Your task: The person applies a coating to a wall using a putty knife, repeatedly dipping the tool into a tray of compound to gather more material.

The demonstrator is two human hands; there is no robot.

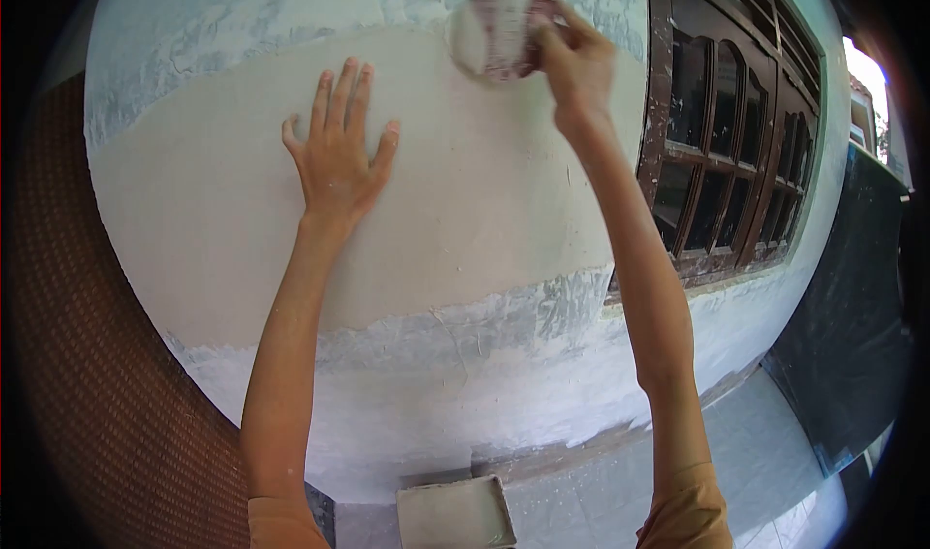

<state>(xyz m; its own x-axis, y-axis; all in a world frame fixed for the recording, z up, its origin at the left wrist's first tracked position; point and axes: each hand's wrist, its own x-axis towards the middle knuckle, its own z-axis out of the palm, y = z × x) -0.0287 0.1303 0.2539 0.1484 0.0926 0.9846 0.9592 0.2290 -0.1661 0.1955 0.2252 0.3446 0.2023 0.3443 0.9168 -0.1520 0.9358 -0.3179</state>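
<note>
My left hand (339,152) lies flat against the wall (436,210) with its fingers spread, on a broad band of smooth beige coating. Up and to the right, my right hand (578,64) grips the edge of a round flat disc (494,35) between thumb and fingers. The disc is whitish with dark red markings, smeared by motion, and its exact kind cannot be made out. It overlaps the upper border of the beige band, where patchy blue-white wall begins.
A brown wooden window (727,113) with dark panes sits right of my right arm. A shallow square container (506,512) stands low in front of me on the grey tiled floor (601,496). Brown woven matting (107,355) runs down the left; a black sheet (852,297) hangs at right.
</note>
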